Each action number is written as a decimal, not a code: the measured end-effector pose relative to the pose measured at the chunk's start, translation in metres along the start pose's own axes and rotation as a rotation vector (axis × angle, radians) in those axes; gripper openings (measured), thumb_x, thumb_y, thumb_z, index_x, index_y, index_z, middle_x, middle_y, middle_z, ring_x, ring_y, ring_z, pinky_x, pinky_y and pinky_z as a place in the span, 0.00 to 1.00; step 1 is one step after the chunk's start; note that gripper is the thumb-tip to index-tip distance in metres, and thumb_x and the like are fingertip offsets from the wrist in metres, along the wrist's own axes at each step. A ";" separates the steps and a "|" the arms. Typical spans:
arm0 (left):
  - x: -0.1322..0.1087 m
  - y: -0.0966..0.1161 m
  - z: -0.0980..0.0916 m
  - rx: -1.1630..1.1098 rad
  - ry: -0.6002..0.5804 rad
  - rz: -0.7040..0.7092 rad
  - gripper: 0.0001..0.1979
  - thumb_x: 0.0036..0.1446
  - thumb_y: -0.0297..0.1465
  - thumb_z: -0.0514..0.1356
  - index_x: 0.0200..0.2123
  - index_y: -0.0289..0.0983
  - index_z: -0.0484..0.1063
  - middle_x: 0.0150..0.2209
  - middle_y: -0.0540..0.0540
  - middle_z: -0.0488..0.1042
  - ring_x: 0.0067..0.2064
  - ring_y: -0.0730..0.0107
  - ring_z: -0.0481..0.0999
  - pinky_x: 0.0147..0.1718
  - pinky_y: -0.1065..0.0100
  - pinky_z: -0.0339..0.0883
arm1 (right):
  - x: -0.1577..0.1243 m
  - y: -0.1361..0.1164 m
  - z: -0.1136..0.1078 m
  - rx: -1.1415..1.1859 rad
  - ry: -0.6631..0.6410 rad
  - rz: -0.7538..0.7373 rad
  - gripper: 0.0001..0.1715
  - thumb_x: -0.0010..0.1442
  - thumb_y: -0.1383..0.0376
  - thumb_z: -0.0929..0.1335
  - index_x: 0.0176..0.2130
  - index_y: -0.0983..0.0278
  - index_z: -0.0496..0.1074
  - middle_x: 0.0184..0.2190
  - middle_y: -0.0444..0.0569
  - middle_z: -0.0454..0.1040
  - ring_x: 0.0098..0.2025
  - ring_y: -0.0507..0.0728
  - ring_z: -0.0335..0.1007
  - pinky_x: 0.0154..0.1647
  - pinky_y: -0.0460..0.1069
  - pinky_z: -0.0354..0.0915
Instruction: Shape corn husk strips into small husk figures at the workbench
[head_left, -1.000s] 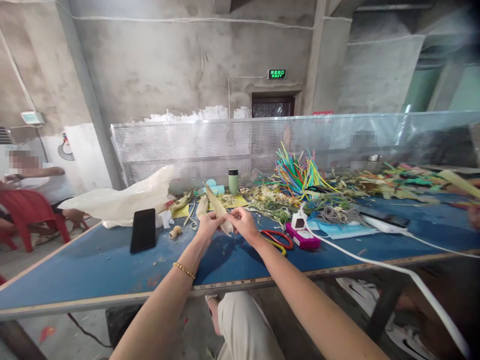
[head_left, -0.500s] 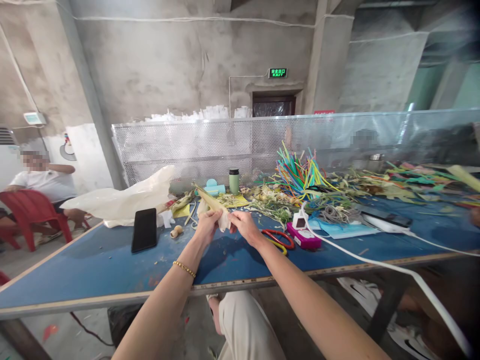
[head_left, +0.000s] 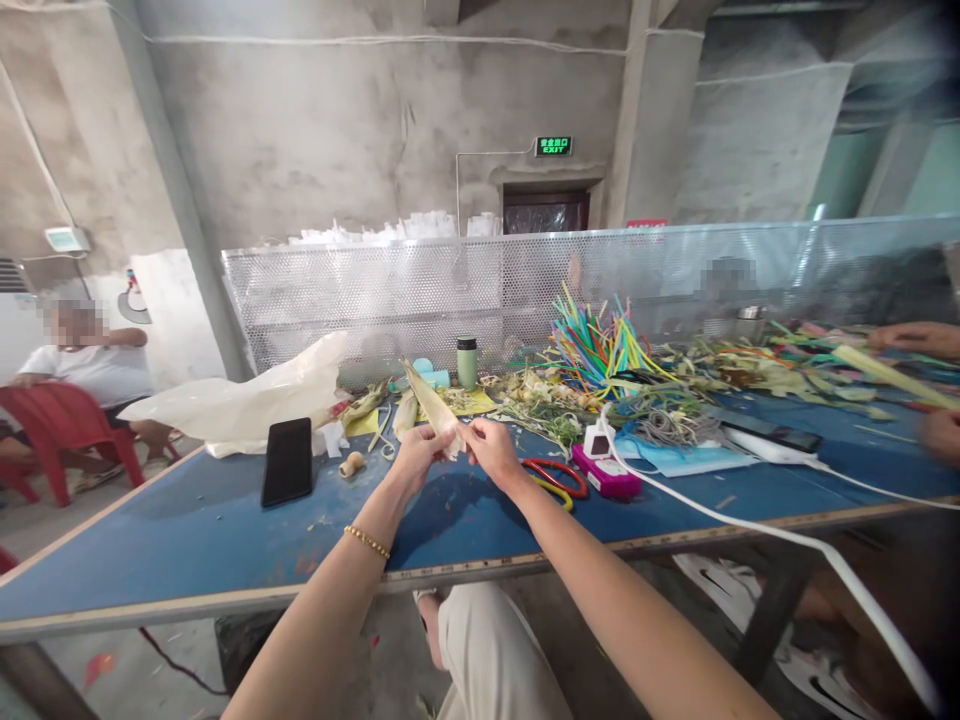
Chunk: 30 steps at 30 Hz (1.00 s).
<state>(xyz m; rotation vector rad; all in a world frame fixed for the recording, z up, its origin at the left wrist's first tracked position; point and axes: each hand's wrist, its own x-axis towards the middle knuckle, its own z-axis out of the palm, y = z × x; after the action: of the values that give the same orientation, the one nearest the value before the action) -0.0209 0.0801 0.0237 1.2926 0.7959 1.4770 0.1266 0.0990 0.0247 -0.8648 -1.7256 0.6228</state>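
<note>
A pale corn husk (head_left: 433, 400) is pinched between my two hands above the blue table (head_left: 225, 540). My left hand (head_left: 421, 456) grips its near end from the left, fingers closed. My right hand (head_left: 489, 447) is closed on the same end from the right, thumb and fingertips pressed together. The husk's pointed tip slants away, up and to the left. Just left of it lies another husk (head_left: 406, 412), with small scissors (head_left: 387, 446) beside that. Red-handled scissors (head_left: 559, 478) and a yellow handle loop (head_left: 553, 493) rest right of my right hand.
At left are a black phone (head_left: 288, 462), a small wooden piece (head_left: 352, 464) and a plastic bag (head_left: 255, 395). A green bottle (head_left: 466, 363), colourful pipe cleaners (head_left: 600, 345) and a magenta box (head_left: 607, 472) stand beyond. A white cable (head_left: 720, 513) crosses the right. A co-worker's hand (head_left: 919, 340) shows far right.
The husk's tip has swung slightly right and it stands a little steeper, still in both my hands. A co-worker's hands have come into view at the far right, with a pale strip.
</note>
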 end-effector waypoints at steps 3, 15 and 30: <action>-0.001 0.002 0.001 -0.072 -0.066 -0.034 0.21 0.37 0.41 0.74 0.25 0.29 0.76 0.22 0.45 0.74 0.22 0.75 0.68 0.23 0.71 0.59 | 0.002 0.000 0.000 0.002 -0.033 0.008 0.25 0.64 0.52 0.63 0.20 0.62 0.64 0.12 0.41 0.64 0.15 0.50 0.62 0.22 0.44 0.58; 0.004 0.001 0.002 -0.060 0.108 -0.166 0.17 0.34 0.34 0.73 0.21 0.30 0.71 0.15 0.51 0.67 0.14 0.82 0.58 0.13 0.74 0.45 | -0.042 -0.017 -0.094 -1.244 -0.379 0.039 0.12 0.62 0.66 0.66 0.40 0.72 0.77 0.41 0.66 0.76 0.47 0.66 0.73 0.43 0.52 0.62; 0.007 0.034 -0.008 -0.152 0.316 -0.001 0.22 0.28 0.33 0.76 0.24 0.32 0.69 0.18 0.52 0.69 0.15 0.81 0.61 0.13 0.74 0.49 | -0.026 0.005 -0.113 -0.342 -0.306 0.307 0.30 0.48 0.59 0.74 0.50 0.68 0.73 0.25 0.44 0.72 0.24 0.52 0.68 0.25 0.45 0.59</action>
<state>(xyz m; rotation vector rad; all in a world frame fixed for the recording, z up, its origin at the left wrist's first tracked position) -0.0366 0.0775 0.0555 0.9580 0.8665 1.7310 0.2397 0.0802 0.0402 -1.3480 -2.0292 0.7002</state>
